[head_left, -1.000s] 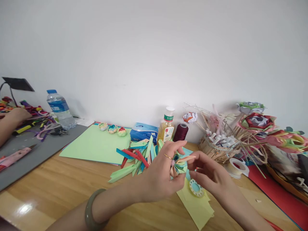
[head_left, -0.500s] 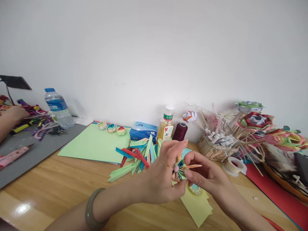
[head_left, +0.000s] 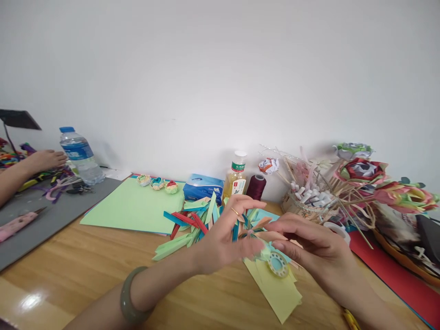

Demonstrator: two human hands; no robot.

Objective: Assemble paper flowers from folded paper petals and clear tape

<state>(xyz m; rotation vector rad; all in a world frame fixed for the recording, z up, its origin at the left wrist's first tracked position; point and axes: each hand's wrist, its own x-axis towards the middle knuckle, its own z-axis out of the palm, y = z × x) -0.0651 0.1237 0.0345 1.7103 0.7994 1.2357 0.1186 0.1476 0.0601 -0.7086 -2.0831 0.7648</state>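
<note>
Between my hands is a folded-paper flower (head_left: 263,225) with peach-orange, blue and green petals, slightly blurred. My right hand (head_left: 312,245) pinches it at its right side between thumb and fingers. My left hand (head_left: 228,243), with a ring and a bangle, is around the flower's left side. Its fingers are stretched out and its blurred thumb is apart from them. Below the flower, a round yellow dispenser-like ring (head_left: 277,264) rests on pale yellow paper (head_left: 275,293). Folded paper strips (head_left: 192,227) in green, red and blue are piled behind my left hand.
Behind stand a tissue pack (head_left: 202,188), a drink bottle (head_left: 236,174), a maroon thread spool (head_left: 256,187) and a basket (head_left: 292,201) with paper flowers. Small paper flowers (head_left: 157,183) sit on green sheets (head_left: 130,206). At left, another person's hand (head_left: 48,159) is near a water bottle (head_left: 79,156).
My left thumb and fingers have spread apart around the flower, and its petals have turned. My right hand has shifted slightly. The other person's hand has moved right toward the water bottle.
</note>
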